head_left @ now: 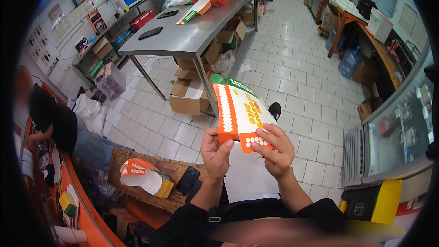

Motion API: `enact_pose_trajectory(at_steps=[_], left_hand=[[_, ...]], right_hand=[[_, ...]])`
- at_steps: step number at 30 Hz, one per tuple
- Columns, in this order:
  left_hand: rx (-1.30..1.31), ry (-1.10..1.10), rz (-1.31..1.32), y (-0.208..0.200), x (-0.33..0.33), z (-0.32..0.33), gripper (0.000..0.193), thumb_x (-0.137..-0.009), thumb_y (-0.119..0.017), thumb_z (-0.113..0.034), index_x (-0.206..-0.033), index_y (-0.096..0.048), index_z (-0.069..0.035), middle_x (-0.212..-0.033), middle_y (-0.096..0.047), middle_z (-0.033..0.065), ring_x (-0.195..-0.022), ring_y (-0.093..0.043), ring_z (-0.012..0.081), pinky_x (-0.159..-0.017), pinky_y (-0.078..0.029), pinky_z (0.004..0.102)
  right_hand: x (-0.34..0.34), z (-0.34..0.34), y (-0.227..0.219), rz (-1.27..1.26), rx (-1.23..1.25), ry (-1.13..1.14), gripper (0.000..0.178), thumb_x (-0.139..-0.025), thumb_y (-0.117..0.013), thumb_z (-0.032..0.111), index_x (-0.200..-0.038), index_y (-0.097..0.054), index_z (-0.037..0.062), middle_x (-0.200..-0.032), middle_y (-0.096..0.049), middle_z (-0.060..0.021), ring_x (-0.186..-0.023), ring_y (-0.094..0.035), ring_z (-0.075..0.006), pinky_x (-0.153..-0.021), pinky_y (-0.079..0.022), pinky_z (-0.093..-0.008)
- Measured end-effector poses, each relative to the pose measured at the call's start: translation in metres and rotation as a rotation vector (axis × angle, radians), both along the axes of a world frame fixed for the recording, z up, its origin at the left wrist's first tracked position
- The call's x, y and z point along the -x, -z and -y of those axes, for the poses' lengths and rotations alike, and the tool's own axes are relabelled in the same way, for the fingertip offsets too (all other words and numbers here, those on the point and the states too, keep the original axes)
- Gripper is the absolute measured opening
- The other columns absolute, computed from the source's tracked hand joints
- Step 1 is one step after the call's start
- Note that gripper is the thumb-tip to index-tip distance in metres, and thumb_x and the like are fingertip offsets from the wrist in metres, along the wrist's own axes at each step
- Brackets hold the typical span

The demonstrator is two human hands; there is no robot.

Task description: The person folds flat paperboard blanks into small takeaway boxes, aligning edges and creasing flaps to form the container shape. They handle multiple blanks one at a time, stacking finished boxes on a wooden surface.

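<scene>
One orange-white-green cardboard box (240, 105) sits upfront, our left hand (216, 155) pinching its orange side, right hand (277, 150) gripping the near edge, thumb on top, prob. to steady it. Count: 3 flat black phones (187, 179); 1 on brown wooden bench (168, 163), 2 on grey steel table (183, 40).

Wearing a black top (256, 206), with 2 black sleeves (323, 211) ending near the elbows. Baring 2 forearms (294, 194), the left hand (216, 154) and the right hand (280, 153) below them. Showing a dark strap (214, 212) with 1 small, greyish, rectangular buckle (214, 219) in front. Sporting 1 dark shoe (275, 109) with a pale edge, partly hidden.
</scene>
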State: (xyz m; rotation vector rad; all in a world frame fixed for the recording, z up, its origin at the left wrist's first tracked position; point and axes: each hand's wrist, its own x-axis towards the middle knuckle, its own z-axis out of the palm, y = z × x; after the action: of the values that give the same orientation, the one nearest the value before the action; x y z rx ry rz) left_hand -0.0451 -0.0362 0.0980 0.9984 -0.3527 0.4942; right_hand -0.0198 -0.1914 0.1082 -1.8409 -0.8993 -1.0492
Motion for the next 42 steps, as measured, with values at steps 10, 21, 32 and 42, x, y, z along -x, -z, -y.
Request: enact_pose_trajectory(at_steps=[10,21,32,42], left_hand=[[-0.907,-0.912,0.448,-0.036,-0.023,-0.029,0.01,-0.073,-0.062,0.008,-0.082,-0.061,0.004,-0.072,-0.062,0.0138,-0.064,-0.06,0.0273,-0.06,-0.051,0.0339],[-0.916,-0.747,0.596,-0.05,-0.021,0.007,0.015,-0.068,-0.07,0.001,-0.082,-0.066,0.002,-0.082,-0.066,0.0168,-0.072,-0.065,0.0299,-0.069,-0.052,0.0332],[-0.601,-0.588,0.33,-0.021,-0.033,0.02,0.015,-0.068,-0.078,0.0,-0.081,-0.069,-0.001,-0.072,-0.067,0.0079,-0.058,-0.061,0.0159,-0.057,-0.048,0.0246],[-0.558,-0.623,0.345,-0.007,-0.04,0.016,0.017,-0.065,-0.079,-0.001,-0.079,-0.069,-0.001,-0.08,-0.069,0.0097,-0.069,-0.065,0.0189,-0.065,-0.05,0.0275]], right_hand=[[0.007,-0.003,-0.012,-0.105,-0.135,-0.137,0.023,-0.072,-0.065,-0.005,-0.094,-0.068,0.0009,-0.094,-0.068,-0.0137,-0.082,-0.067,-0.0283,-0.07,-0.055,-0.0311],[0.009,-0.014,-0.021,-0.374,-0.59,-0.337,0.021,-0.091,-0.05,0.002,-0.108,-0.061,-0.0043,-0.109,-0.063,-0.0193,-0.1,-0.062,-0.027,-0.089,-0.046,-0.0318],[-0.002,0.001,-0.023,-0.761,-0.55,-0.547,0.025,-0.097,-0.04,0.013,-0.109,-0.057,-0.0003,-0.116,-0.057,-0.0114,-0.111,-0.05,-0.0208,-0.098,-0.036,-0.0325],[-0.014,0.003,-0.02,-0.826,-0.558,-0.746,0.025,-0.094,-0.044,0.016,-0.106,-0.062,0.0018,-0.119,-0.055,-0.0127,-0.111,-0.05,-0.0217,-0.098,-0.036,-0.0339]])
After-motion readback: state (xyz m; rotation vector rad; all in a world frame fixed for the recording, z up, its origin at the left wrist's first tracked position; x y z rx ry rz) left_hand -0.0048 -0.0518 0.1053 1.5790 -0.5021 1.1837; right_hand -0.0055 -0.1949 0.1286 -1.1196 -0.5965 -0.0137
